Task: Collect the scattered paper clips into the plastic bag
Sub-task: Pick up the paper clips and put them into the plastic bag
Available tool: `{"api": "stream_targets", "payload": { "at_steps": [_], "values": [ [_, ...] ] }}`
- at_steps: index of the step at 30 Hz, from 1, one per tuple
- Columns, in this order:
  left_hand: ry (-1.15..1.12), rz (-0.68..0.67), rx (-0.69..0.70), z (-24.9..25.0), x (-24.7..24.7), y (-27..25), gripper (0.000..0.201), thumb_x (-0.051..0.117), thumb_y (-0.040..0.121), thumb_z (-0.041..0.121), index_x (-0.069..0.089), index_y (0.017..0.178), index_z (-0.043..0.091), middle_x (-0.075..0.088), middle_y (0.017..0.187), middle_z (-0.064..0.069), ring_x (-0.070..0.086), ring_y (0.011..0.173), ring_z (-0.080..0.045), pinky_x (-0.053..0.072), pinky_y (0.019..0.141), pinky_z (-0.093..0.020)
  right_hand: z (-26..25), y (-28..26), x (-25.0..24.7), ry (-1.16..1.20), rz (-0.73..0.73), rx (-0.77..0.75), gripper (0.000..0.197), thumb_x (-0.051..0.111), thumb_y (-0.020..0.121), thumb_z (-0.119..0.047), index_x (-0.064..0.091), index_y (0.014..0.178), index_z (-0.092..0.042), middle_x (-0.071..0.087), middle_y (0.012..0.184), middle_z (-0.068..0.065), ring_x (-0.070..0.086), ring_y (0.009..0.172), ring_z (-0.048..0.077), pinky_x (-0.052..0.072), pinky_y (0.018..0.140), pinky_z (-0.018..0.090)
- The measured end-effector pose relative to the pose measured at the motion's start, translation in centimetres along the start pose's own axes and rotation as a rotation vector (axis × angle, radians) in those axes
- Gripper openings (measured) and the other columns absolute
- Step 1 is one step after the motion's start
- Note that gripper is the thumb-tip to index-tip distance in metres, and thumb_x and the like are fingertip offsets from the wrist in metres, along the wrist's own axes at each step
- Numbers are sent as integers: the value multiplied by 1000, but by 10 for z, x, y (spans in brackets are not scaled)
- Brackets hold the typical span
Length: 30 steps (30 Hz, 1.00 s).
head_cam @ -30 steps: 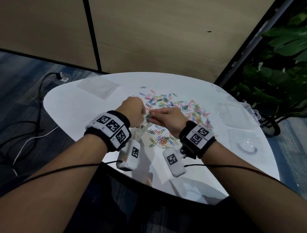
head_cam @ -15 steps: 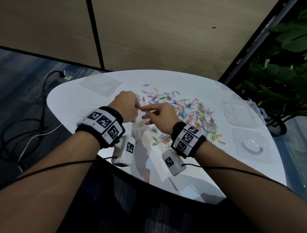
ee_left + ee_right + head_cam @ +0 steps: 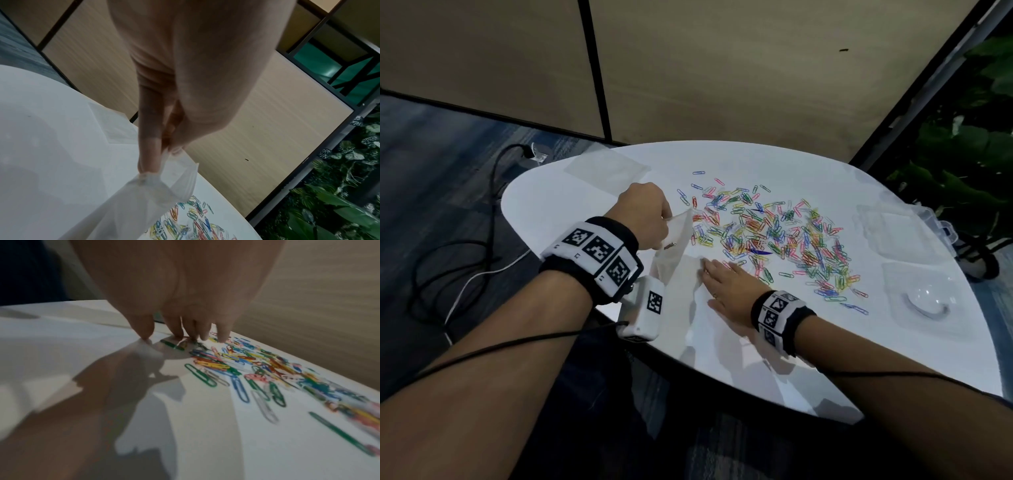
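Many coloured paper clips [image 3: 774, 233] lie scattered over the middle of the white round table [image 3: 585, 198]; they also show in the right wrist view [image 3: 236, 363]. My left hand [image 3: 643, 212] pinches the top edge of a clear plastic bag [image 3: 674, 246] and holds it hanging just left of the pile; in the left wrist view thumb and fingertips [image 3: 150, 155] clamp the bag's rim [image 3: 164, 183]. A few clips show inside the bag. My right hand [image 3: 726, 284] lies flat and low on the table at the pile's near edge, its fingertips [image 3: 179, 332] touching clips.
A second flat clear bag [image 3: 606, 168] lies at the table's far left. Clear plastic boxes and lids [image 3: 887, 226] and a domed clear lid [image 3: 924, 298] sit on the right side. Cables trail over the floor at the left, and plants stand at the right.
My right hand left the bag's mouth and dropped flat onto the table beside the pile. My left hand moved slightly away with the bag, which now hangs open.
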<state>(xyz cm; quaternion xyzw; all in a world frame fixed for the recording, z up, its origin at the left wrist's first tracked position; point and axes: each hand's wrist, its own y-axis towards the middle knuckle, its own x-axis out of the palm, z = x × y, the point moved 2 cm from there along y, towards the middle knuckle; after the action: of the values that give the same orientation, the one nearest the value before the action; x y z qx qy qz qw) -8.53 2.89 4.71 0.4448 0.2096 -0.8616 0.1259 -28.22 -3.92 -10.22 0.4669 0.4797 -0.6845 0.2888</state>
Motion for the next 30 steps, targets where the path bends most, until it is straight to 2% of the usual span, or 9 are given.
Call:
{"api": "stream_targets", "payload": {
  "at_steps": [4, 7, 10, 13, 17, 19, 22, 27, 30],
  "values": [
    [9, -14, -10, 6, 0, -2, 31, 53, 84, -7, 77, 99, 6, 71, 68, -6, 74, 78, -24, 62, 81, -39, 18, -20, 23, -5, 61, 140, 69, 55, 93, -18, 19, 152, -18, 20, 161, 10, 24, 144, 46, 28, 111, 62],
    [21, -23, -10, 13, 3, -3, 33, 54, 84, -7, 77, 103, 7, 64, 63, -1, 73, 82, -26, 61, 84, -39, 29, -25, 23, 101, 66, 137, 66, 55, 89, -2, 29, 147, -16, 34, 152, 15, 45, 127, 45, 49, 95, 50],
    [14, -36, -5, 19, 8, -5, 32, 55, 85, -6, 76, 105, 8, 68, 69, -4, 73, 84, -27, 61, 85, -40, 31, -19, 3, 180, 125, 110, 30, 53, 89, 2, 61, 118, -3, 58, 117, 16, 58, 104, 35, 48, 78, 39],
    [11, -47, 10, 22, 11, -6, 31, 54, 85, -6, 76, 103, 6, 75, 83, -11, 74, 85, -27, 61, 84, -37, 48, -14, -4, 267, 133, 295, 21, 56, 89, 1, 74, 96, -7, 68, 98, 9, 66, 91, 27, 51, 75, 29],
    [46, -68, 35, 27, 14, -5, 31, 50, 81, -6, 78, 90, 3, 77, 75, -9, 73, 77, -20, 57, 68, -26, 78, -19, -26, 833, 322, 621, 13, 68, 88, -7, 79, 94, -12, 72, 85, -4, 66, 72, 11, 51, 70, 15],
    [48, -71, 38, 29, 15, -3, 29, 49, 80, -6, 77, 85, 2, 76, 74, -9, 74, 78, -21, 55, 65, -26, 83, -22, -42, 1244, 405, 697, 10, 76, 82, -5, 78, 90, -11, 74, 86, 0, 72, 75, 17, 55, 68, 18],
    [27, -86, 34, 32, 18, -2, 27, 49, 84, -5, 74, 86, 3, 76, 72, -10, 76, 70, -19, 61, 71, -30, 72, -22, -72, 1833, 521, 585, 12, 75, 79, 6, 76, 88, -1, 75, 92, 16, 74, 80, 28, 60, 75, 27],
    [26, -61, 25, 37, 24, 0, 28, 48, 81, -5, 66, 62, 6, 70, 65, -7, 75, 78, -24, 59, 72, -30, 37, -12, -102, 2326, 443, 395, 20, 66, 86, 7, 65, 106, 9, 74, 94, 14, 74, 83, 19, 59, 74, 20],
    [21, -49, 31, 37, 25, 0, 25, 55, 82, -1, 78, 82, 8, 74, 74, -9, 74, 81, -24, 61, 81, -35, 20, -5, -98, 2377, 332, 387, 15, 62, 89, 6, 65, 103, 9, 70, 97, 16, 71, 86, 20, 59, 79, 22]
  ]
}}
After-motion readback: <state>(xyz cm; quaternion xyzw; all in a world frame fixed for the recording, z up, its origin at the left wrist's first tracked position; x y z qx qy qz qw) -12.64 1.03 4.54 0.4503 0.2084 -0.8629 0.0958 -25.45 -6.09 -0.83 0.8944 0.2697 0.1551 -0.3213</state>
